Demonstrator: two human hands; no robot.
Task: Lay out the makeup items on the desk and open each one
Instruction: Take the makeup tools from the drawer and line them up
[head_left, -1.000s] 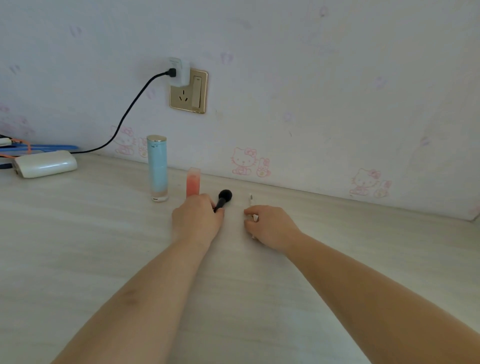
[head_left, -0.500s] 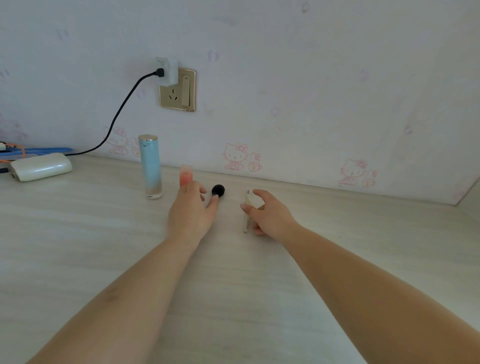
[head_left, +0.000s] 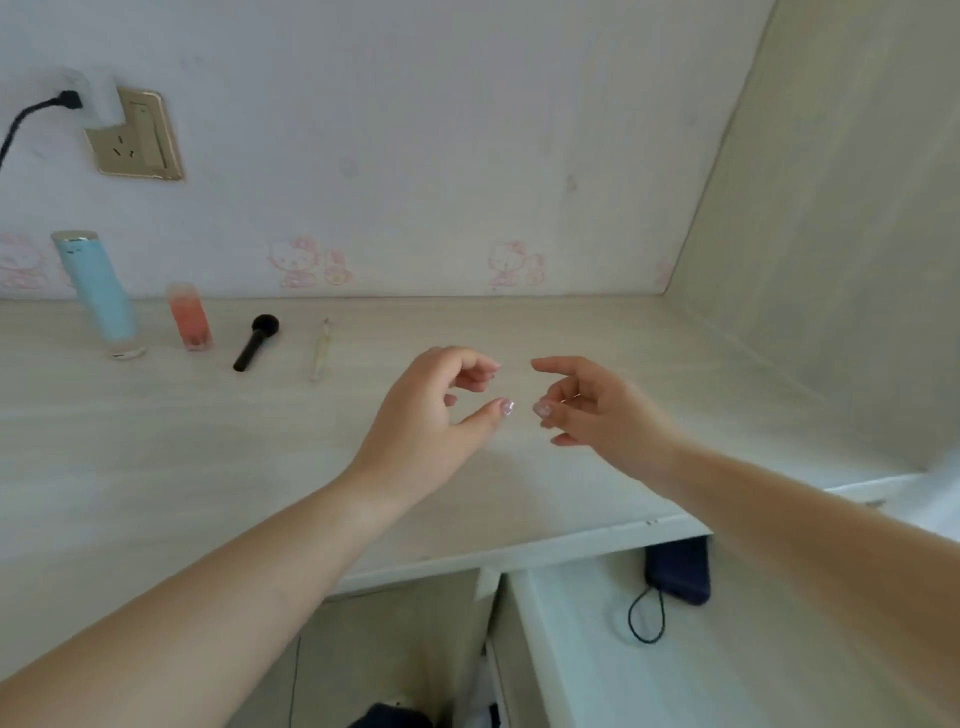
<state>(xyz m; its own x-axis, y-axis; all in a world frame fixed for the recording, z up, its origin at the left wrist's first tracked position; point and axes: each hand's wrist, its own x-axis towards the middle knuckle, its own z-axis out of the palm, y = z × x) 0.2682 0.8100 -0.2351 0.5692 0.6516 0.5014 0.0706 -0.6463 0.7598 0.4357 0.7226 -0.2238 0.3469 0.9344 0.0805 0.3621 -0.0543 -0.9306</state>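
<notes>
On the desk (head_left: 156, 467), left to right: blue tube (head_left: 98, 291) and pink bottle (head_left: 189, 317) upright, black brush (head_left: 256, 342) and thin stick (head_left: 319, 349) lying flat. Left hand (head_left: 431, 415) and right hand (head_left: 597, 410) hover empty, fingers loosely curled.

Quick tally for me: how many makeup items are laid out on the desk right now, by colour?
Blue: 1, the tall blue tube, standing
Pink: 1, the small pink bottle, standing
Black: 1, the black brush, lying flat
Pale: 1, the thin pale stick, lying flat
Total: 4
</notes>
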